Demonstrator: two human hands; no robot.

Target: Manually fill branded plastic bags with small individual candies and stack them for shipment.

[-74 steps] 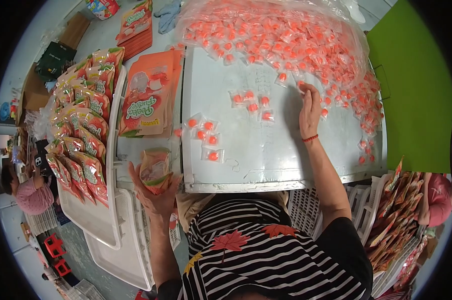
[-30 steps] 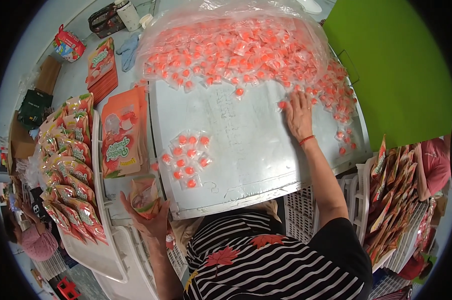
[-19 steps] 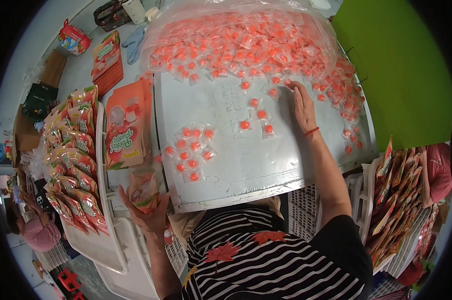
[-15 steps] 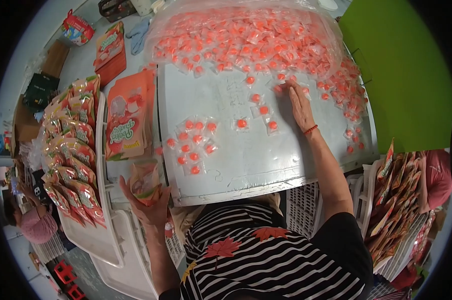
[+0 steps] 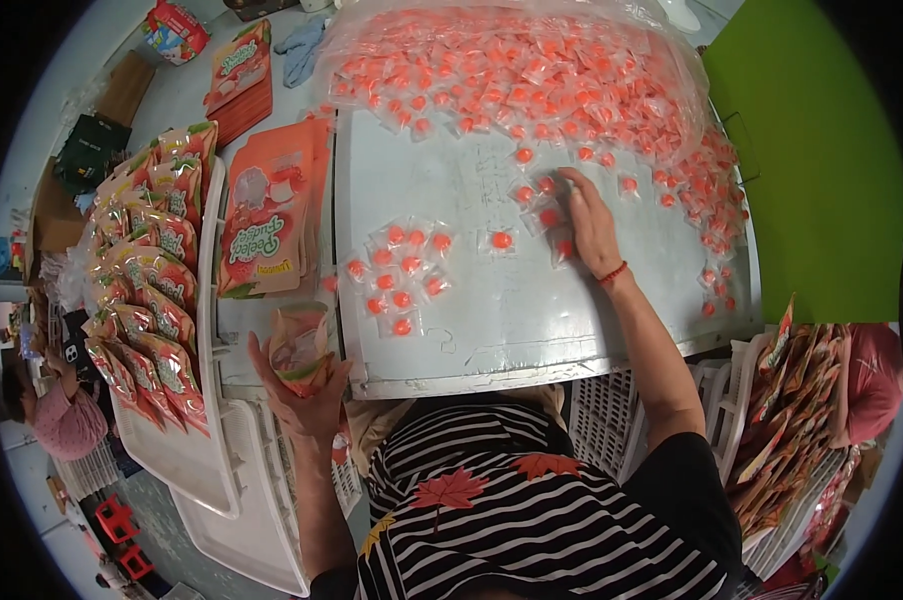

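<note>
The left hand (image 5: 312, 408) held a red-and-green printed plastic pouch (image 5: 300, 338), mouth upward, fingers and thumb curled around it; its contents could not be made out. The right hand (image 5: 594, 230) was over a pale metal tabletop (image 5: 482, 335), fingers extended and together, just beside round red sweets in clear square wrappers (image 5: 549, 217). Sound handling, in judgement, called for a low, flat palm and a steady pouch mouth. A clear plastic bag (image 5: 532, 50) partly covered heaped sweets; a white plastic tray (image 5: 177, 472) held rows of plump pouches (image 5: 172, 370).

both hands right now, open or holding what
Left hand: holding an open red-and-green printed pouch.
Right hand: open, beside clear-wrapped orange-red round pieces.
</note>
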